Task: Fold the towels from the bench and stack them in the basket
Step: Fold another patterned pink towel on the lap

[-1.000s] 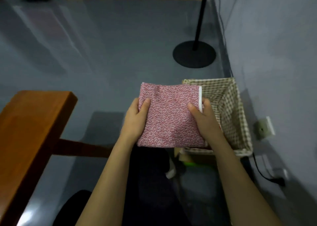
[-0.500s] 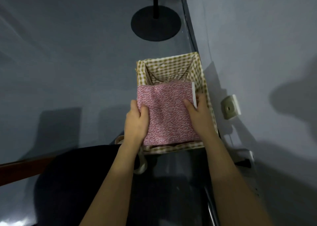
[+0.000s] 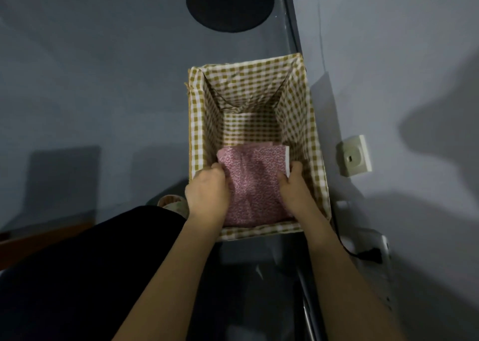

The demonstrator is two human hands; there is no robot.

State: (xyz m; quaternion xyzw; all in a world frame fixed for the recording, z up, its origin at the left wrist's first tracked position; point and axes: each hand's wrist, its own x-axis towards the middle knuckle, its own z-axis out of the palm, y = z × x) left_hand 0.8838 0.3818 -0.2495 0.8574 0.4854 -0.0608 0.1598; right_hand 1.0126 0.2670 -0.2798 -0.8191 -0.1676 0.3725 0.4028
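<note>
A grey floor (image 3: 90,94) fills most of the frame, meeting a grey wall (image 3: 401,55) that runs down the right side. Dark clothing (image 3: 77,276) of the person covers the lower left, and both bare forearms rise from the bottom edge toward the middle.

The basket (image 3: 198,123), lined in tan-and-white check, sits at the centre of the frame, close beside the wall, its open mouth facing the camera. The far part of its floor shows bare lining.

At the top centre lies a round black stand base (image 3: 229,4), well apart from the basket's far rim.

The folded towel (image 3: 255,182), pink with a fine speckled print and a white strip along its right edge, lies inside the near half of the basket, low between the side walls. A paler folded edge shows just beyond its far side; what it belongs to cannot be told.

The left hand (image 3: 207,193) grips the towel's left edge, fingers curled down over it. The right hand (image 3: 294,185) holds the right edge by the white strip, its thumb on top and its fingers tucked out of sight.

A white wall socket (image 3: 353,156) sits at the right, just beside the basket. Below it a black plug and cable (image 3: 369,255) run along the wall. A small pale slipper (image 3: 171,202) peeks out left of the left wrist.
</note>
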